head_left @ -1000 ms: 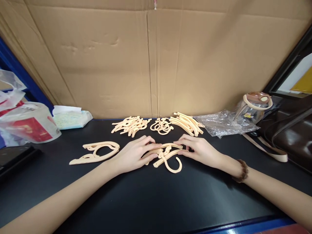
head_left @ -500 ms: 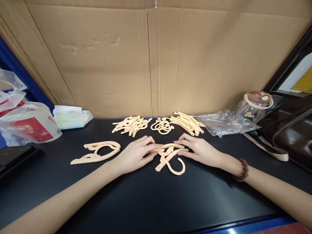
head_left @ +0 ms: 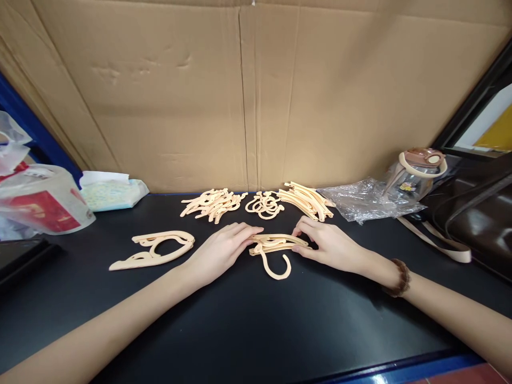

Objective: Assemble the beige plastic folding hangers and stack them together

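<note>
Between my hands lie cream hanger pieces [head_left: 276,242], long curved bars grouped close together, with a hook [head_left: 276,274] curving toward me from their left part. My left hand [head_left: 224,245] has its fingers pressed together on the left ends of the pieces. On the right ends, my right hand [head_left: 326,242] pinches the bars between thumb and fingers. Left of my left hand, a folded cream hanger [head_left: 154,258] rests on the black table [head_left: 248,330]. How the pieces join under my left fingertips is hidden.
Behind my hands are piles of short pieces [head_left: 216,202], hooks [head_left: 264,204] and long bars [head_left: 308,200]. Clear plastic [head_left: 356,200] and a bottle [head_left: 416,173] stand back right. A wipes pack [head_left: 112,192] and plastic bag [head_left: 48,200] are left. Cardboard [head_left: 168,106] rises behind.
The lower bar has swung from a slant to lie nearly alongside the upper bar. The hook has shifted left. My right fingers have closed in on the bar ends.
</note>
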A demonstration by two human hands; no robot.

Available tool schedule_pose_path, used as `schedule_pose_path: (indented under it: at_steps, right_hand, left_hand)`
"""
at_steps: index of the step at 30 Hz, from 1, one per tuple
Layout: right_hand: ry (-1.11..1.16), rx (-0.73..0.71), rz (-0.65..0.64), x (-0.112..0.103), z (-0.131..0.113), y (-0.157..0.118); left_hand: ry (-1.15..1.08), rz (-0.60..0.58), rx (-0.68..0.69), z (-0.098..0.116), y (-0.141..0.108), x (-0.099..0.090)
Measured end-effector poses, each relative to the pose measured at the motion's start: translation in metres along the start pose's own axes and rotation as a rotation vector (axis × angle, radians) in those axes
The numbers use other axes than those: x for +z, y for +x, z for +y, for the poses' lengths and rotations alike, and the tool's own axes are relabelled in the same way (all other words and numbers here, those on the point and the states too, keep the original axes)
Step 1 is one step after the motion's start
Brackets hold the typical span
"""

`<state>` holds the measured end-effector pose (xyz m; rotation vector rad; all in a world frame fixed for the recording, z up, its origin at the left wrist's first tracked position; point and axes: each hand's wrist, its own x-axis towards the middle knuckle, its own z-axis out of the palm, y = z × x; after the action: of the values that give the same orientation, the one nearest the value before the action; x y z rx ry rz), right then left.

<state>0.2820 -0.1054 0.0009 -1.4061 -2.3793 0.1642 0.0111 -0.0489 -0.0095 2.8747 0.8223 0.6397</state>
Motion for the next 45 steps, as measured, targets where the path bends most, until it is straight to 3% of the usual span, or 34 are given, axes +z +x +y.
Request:
schedule_pose_path:
  at_steps: [11,14,18,22,28,34,40,45]
  right_hand:
    - [-0.121,0.102,0.065,0.004,0.008,-0.001]
    - [-0.155,0.092,0.166,0.006,0.009,-0.001]
    - [-0.284,-0.094,0.308,0.002,0.000,-0.002]
    - [-0.285,-0.310,0.185,-0.004,-0.023,-0.006]
    - [-0.290,-0.417,0.030,0.008,-0.056,-0.005]
    - [-0.315,-0.524,0.081,0.009,-0.061,-0.001]
    - [-0.231,-0.480,0.287,0.006,-0.052,-0.001]
    - [0.045,-0.255,0.440,0.005,-0.050,-0.003]
  left_hand:
    - [0.066,0.004,-0.019,0.001,0.002,-0.003]
    - [0.067,-0.001,-0.017,0.003,0.003,-0.004]
    - [0.051,0.011,-0.003,0.003,0.003,-0.005]
    - [0.060,0.029,0.028,0.003,0.003,-0.006]
    - [0.137,0.024,0.146,0.015,0.005,-0.009]
    - [0.069,-0.058,0.160,0.040,0.010,-0.010]
    - [-0.099,-0.057,0.046,0.053,0.006,-0.011]
    - [-0.182,0.027,0.038,0.053,0.001,-0.020]
